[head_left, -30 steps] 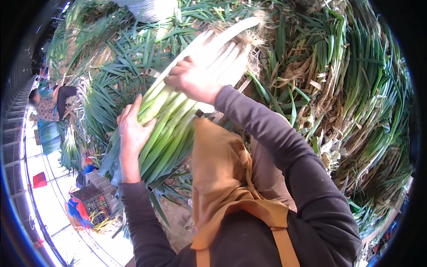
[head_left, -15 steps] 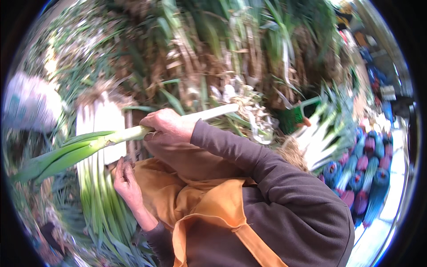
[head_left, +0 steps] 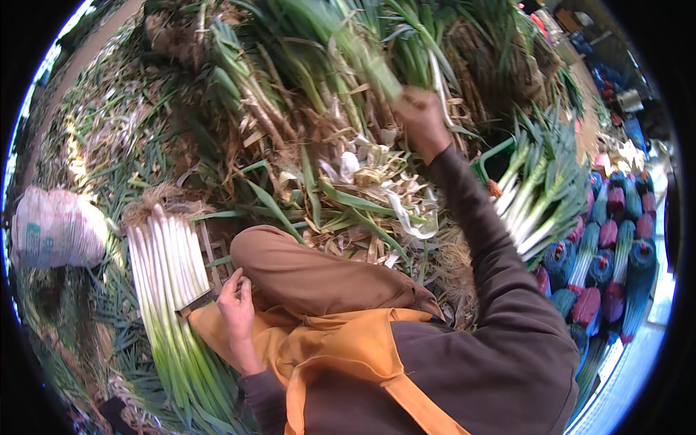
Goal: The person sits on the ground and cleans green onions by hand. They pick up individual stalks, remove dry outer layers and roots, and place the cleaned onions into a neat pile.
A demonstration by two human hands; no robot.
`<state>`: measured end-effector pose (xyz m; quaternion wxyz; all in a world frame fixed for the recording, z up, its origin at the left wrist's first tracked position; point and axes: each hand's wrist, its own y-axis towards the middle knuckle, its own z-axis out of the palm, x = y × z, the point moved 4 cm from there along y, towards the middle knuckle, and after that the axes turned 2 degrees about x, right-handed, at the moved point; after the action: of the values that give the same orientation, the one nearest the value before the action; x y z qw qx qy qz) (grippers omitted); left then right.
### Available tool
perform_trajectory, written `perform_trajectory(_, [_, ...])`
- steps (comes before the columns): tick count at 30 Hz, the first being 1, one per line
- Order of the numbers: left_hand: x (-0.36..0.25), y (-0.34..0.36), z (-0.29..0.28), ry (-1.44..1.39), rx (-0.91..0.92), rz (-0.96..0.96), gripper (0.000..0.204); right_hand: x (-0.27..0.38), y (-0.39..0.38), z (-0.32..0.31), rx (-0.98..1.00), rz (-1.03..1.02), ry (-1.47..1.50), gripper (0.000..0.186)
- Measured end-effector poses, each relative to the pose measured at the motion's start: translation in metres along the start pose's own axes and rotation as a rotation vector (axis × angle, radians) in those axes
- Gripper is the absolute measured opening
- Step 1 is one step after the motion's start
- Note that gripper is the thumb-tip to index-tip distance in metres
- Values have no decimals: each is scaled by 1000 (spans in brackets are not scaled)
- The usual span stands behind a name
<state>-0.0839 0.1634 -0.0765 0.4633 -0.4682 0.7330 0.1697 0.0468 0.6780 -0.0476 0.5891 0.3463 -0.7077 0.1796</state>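
Observation:
My right hand [head_left: 422,116], blurred by motion, reaches far out over a heap of untrimmed leeks [head_left: 279,134]. It is closed on a leek [head_left: 380,76], whose smeared green length points up and left from the fist. Beside my bent knee, my left hand [head_left: 238,312] rests with fingers curled and thumb close to them; anything between the fingertips is too small to make out. Left of it lies a row of peeled leeks [head_left: 170,261], white shafts and roots away from me, green leaves toward me. A dark edge [head_left: 194,303] lies across their right side.
Peeled husks and loose leaves [head_left: 370,163] cover the ground ahead. A bundle of clean leeks [head_left: 533,192] lies right, by a green basket edge [head_left: 496,151]. Blue and pink netted rolls [head_left: 602,261] stack at far right. A white woven sack [head_left: 58,228] sits left.
My right hand has swung from above the peeled leeks out to the far right, over the heap. My left hand has shifted slightly right, away from the row. The view has shifted.

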Motion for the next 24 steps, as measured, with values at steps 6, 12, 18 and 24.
perform_trajectory(6, [25,-4,-5,-17,-90,-85,27,-37,134,-42,-419,-396,-914,28])
perform_trajectory(12, [42,1,-17,-16,-151,-143,27,-194,53,205,290,215,-312,22])
perform_trajectory(18, [66,9,-36,-27,-162,-278,26,-213,77,332,179,294,-422,35])
perform_trajectory(24, [85,25,-37,-80,-188,-287,25,-203,93,356,189,435,-551,36])
